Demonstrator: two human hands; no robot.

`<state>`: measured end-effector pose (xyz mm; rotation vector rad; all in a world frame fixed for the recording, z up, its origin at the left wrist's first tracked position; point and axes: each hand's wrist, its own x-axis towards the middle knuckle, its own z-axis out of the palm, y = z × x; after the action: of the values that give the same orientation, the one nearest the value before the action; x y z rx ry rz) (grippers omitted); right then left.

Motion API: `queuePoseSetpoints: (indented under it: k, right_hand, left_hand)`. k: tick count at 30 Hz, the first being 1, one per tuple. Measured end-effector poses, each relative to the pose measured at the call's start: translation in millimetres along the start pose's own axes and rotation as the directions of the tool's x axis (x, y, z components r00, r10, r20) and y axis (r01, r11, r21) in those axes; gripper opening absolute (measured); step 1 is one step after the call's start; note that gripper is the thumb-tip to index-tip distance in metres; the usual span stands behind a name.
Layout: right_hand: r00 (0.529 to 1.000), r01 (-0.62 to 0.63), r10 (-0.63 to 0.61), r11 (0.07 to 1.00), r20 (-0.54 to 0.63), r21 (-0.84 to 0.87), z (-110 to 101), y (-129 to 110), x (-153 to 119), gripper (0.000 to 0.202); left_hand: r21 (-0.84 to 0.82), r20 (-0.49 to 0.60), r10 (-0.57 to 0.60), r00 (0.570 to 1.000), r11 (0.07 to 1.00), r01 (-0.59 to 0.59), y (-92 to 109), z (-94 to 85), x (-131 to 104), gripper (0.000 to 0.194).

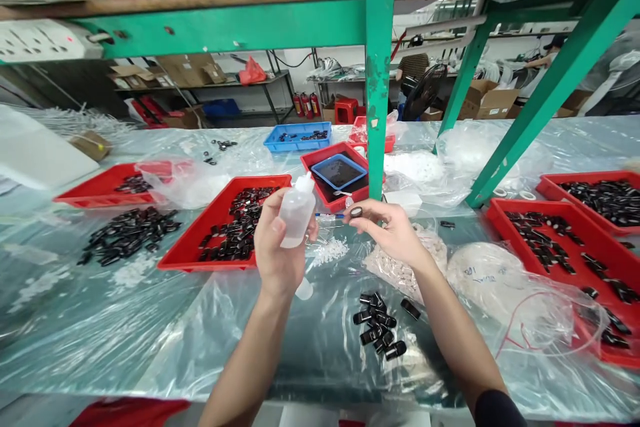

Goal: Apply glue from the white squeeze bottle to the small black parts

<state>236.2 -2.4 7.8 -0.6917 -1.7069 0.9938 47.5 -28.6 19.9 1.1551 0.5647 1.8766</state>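
My left hand (281,250) is wrapped round a translucent squeeze bottle (297,213), held upright with its nozzle up and some clear liquid inside. To its right, my right hand (387,227) pinches a small dark part with a round end (356,212) between thumb and fingers. Below and between the hands lies a little heap of small white pieces (330,251). Nearer the table's front edge is a loose pile of glossy black parts (377,323), with one black part (411,309) apart from it.
Red trays (173,261) (500,210) of black parts stand at both sides. A green post (379,80) rises behind my right hand. A blue-framed dish (339,171) sits in a red tray. Plastic bags (480,270) lie at right. Two people are in the background.
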Motion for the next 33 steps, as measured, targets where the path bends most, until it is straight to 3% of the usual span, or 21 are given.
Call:
queuePoseSetpoints:
  k: [6,10,22,29,33]
  right_hand:
    - [0.999,-0.019,0.019,1.0,-0.038,0.014,9.2,2.9,-0.6,0.019]
    - [1.0,-0.005,0.006,1.0,-0.029,0.027,15.2,6.1,0.5,0.018]
    - [0.996,-0.066,0.064,0.998,-0.064,-0.018,25.2,9.8,-3.0,0.019]
    - [0.997,-0.056,0.056,0.998,-0.05,-0.009,27.1,7.6,-3.7,0.021]
    - [0.997,-0.051,0.05,0.998,-0.065,-0.02,28.3,5.5,-4.4,0.022]
  left_hand:
    - [-0.161,0.003,-0.293,0.956,0.943,0.29,-3.7,6.2,13.9,0.04]
    - [-0.198,-0.027,-0.381,0.924,0.908,0.368,-7.6,1.9,19.9,0.039]
    - [-0.119,-0.047,-0.363,0.931,0.927,0.356,-15.5,-7.6,24.4,0.044]
    - [-0.091,0.015,-0.353,0.935,0.931,0.353,-13.5,-9.0,25.9,0.042]
    - [-0.073,-0.019,-0.32,0.947,0.945,0.318,-12.7,-10.6,25.6,0.039]
